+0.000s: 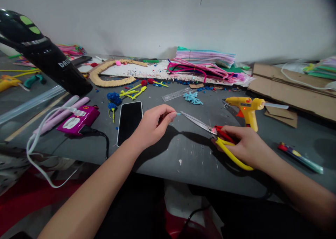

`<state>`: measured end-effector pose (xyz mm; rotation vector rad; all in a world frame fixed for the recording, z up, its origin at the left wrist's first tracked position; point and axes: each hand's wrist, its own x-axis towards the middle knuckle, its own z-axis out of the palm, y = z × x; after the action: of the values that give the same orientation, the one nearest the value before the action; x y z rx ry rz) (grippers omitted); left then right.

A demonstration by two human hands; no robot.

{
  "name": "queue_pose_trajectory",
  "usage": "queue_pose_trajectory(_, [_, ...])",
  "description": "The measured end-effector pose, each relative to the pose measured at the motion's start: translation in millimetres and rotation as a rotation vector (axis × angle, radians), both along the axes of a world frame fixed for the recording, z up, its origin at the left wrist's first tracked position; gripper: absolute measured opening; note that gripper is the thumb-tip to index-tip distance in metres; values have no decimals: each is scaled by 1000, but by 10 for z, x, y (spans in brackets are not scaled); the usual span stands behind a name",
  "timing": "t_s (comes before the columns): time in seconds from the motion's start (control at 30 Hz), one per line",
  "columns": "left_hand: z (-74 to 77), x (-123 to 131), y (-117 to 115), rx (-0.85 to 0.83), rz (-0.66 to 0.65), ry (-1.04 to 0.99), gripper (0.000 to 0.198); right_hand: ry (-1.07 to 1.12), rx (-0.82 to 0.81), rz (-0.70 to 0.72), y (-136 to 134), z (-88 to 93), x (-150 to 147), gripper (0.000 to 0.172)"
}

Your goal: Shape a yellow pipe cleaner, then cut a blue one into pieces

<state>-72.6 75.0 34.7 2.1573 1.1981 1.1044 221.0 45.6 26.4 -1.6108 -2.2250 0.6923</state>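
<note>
My left hand pinches a short light-blue piece, likely of pipe cleaner, between thumb and fingertip. My right hand grips scissors with one red and one yellow handle. The blade tips point left, right by the free end of the blue piece; whether they touch it I cannot tell. Behind the scissors lies a small pile of cut light-blue pieces. A clear ruler rests just left of that pile. Next to my left wrist is a phone with a dark screen.
A yellow glue gun stands at the right, near a capped cutter-like tool and cardboard sheets. Pipe cleaner bundles lie at the back. Leftward are a black handheld vacuum, a purple power adapter and blue flowers.
</note>
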Motion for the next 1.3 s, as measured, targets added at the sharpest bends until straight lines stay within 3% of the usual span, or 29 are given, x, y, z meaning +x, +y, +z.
queue_pose_trajectory(0.4, [-1,-1,0,-4,0,4,20,-32,27,14,0,35,-26,28])
queue_pose_trajectory(0.83, [-9,-3,-1,1,7,-11,18,29,-7,-24,3,-45,36,29])
queue_pose_trajectory(1.3, [-13,-7,3,2,11,-14,18,-10,37,9,-11,47,-26,30])
